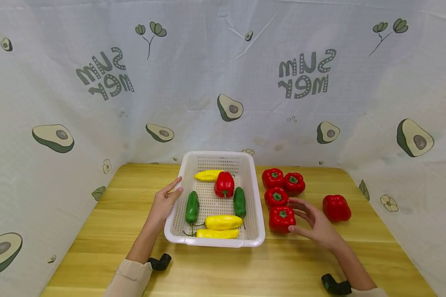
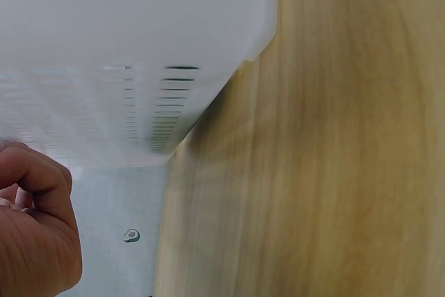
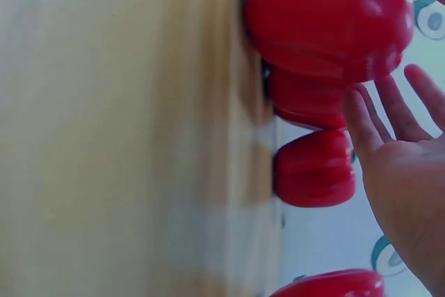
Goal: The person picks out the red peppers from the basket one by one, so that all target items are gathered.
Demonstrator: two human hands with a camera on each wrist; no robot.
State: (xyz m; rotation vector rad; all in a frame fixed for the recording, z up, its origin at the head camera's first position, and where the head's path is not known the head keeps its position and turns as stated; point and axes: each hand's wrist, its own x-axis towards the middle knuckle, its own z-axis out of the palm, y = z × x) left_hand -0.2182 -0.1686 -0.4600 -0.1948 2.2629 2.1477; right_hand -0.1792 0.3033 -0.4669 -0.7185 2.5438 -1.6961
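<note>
My left hand (image 1: 165, 203) grips the left rim of a white plastic basket (image 1: 259, 218); in the left wrist view its fingers (image 2: 35, 179) look curled near the basket's slotted wall (image 2: 83, 39). Inside lie one red bell pepper (image 1: 224, 185), two green peppers (image 1: 192, 207) and three yellow peppers (image 1: 223, 222). To the right of the basket, my right hand (image 1: 319, 226) reaches around the nearest red bell pepper (image 1: 281, 220), thumb and fingers spread apart. The right wrist view shows that pepper (image 3: 330, 22) beside the extended fingers; whether they touch it I cannot tell.
Behind the nearest pepper, more red bell peppers (image 1: 273, 178) stand close together by the basket's right side. Another red bell pepper (image 1: 336, 208) lies apart at the right. A wooden table (image 1: 215, 268) carries everything, with a printed cloth (image 1: 193, 82) around its back and sides.
</note>
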